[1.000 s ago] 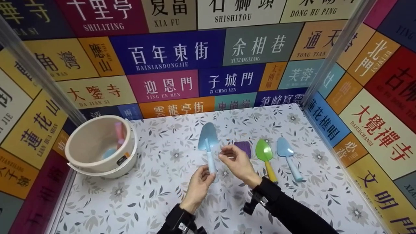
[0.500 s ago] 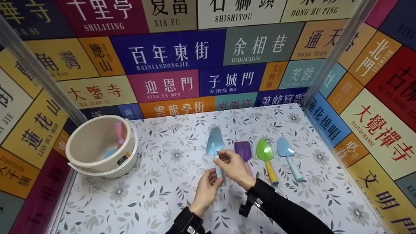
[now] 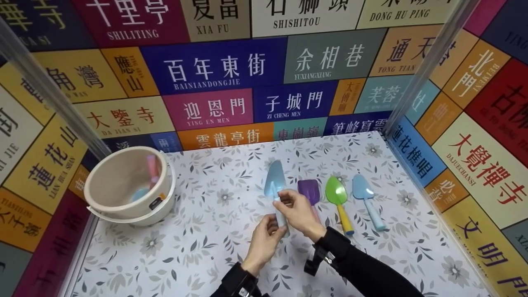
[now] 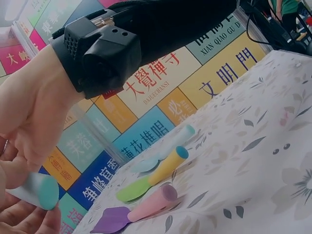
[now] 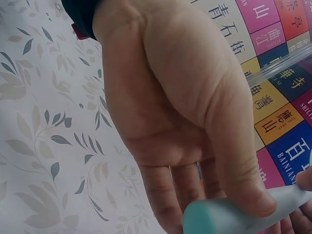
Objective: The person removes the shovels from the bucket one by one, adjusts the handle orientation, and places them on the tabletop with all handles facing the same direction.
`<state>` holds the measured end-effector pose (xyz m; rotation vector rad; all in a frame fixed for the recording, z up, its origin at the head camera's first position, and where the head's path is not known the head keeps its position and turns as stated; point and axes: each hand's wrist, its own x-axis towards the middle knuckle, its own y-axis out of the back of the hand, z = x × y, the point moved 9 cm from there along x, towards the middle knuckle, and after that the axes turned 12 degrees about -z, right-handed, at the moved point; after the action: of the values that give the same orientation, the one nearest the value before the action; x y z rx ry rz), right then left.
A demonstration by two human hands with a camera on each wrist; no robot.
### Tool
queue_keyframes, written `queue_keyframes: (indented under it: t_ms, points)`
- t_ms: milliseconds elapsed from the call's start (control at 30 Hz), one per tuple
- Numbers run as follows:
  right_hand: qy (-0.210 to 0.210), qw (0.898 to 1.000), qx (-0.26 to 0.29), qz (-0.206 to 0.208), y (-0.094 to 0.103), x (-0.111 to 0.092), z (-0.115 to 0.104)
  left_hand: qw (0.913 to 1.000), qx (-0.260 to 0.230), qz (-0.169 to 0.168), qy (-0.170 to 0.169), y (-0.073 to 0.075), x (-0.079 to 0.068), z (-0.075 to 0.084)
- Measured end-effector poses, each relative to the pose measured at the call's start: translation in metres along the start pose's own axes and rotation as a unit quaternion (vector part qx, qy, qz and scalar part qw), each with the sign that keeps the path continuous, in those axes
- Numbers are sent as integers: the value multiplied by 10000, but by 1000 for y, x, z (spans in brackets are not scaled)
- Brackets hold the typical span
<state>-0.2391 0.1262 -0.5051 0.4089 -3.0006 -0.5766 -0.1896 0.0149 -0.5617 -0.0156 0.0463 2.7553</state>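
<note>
Both hands are on one light blue trowel (image 3: pixel 275 180), held over the table with its blade pointing away from the person. My left hand (image 3: pixel 264 241) grips the lower handle, and in the right wrist view its thumb presses along the handle (image 5: pixel 243 217) near the teal end. Fingers and thumb of my right hand (image 3: pixel 300 212) pinch the handle higher up, just below the blade. Right of the hands lie a purple shovel (image 3: pixel 309 190) with a pink handle, a green trowel (image 3: pixel 336 192) with a yellow handle, and a second light blue trowel (image 3: pixel 362 187).
At the left back stands a beige bucket (image 3: pixel 97 181) with a pink piece (image 3: pixel 152 167) and a blue piece (image 3: pixel 140 194) inside. Flower-patterned cloth (image 3: pixel 198 255) covers the table. Panels (image 3: pixel 212 64) printed with Chinese characters wall in the back and sides.
The trowel and left hand have moved right. The right hand, apart from the trowel a second ago, has closed its fingers on the upper handle. Over the last half second, both shift slightly right.
</note>
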Motion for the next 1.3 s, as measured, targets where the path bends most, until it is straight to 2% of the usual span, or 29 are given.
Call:
queue_keyframes:
  t_ms: [100, 233, 333, 433, 500, 533, 600, 667, 733, 800, 867, 933, 1033, 1133, 1300]
  points:
    - [-16, 10000, -72, -22, 3, 0, 0, 9995, 297, -76, -95, 3, -3, 4]
    - [-11, 9999, -156, 27, 9, -1, 1, 9950, 927, -130, -353, 12, -10, 13]
    - [-112, 9997, -182, 98, 15, -2, 5, 9857, 1585, -49, -576, 26, -18, 21]
    - [-223, 9995, -156, 144, 22, -3, 10, 9678, 2380, 130, -815, 43, -27, 29]
    - [-278, 9994, -133, 151, 26, -3, 14, 9479, 3006, 280, -1016, 54, -34, 34]
    - [-327, 9993, -113, 154, 28, -4, 17, 9337, 3369, 361, -1157, 59, -39, 36]
    - [-387, 9991, -98, 149, 32, -4, 21, 9005, 4072, 541, -1427, 67, -49, 40]
    - [-493, 9986, -60, 164, 36, -5, 26, 8622, 4720, 734, -1685, 74, -59, 42]
    - [-567, 9982, -32, 216, 40, -7, 31, 8297, 5184, 894, -1865, 80, -69, 42]
    - [-609, 9977, 8, 281, 44, -8, 34, 8062, 5496, 1000, -1949, 87, -78, 42]
    - [-613, 9975, 20, 348, 47, -10, 37, 7907, 5705, 1073, -1945, 96, -85, 40]
    - [-613, 9973, 7, 399, 50, -11, 39, 7798, 5859, 1112, -1906, 105, -92, 38]
    - [-676, 9967, -81, 437, 53, -12, 44, 7698, 6002, 1169, -1833, 120, -100, 35]
    - [-712, 9962, -200, 451, 56, -13, 46, 7693, 6043, 1231, -1669, 135, -108, 31]
    - [-840, 9954, -234, 407, 56, -12, 51, 7800, 5982, 1285, -1310, 151, -116, 24]
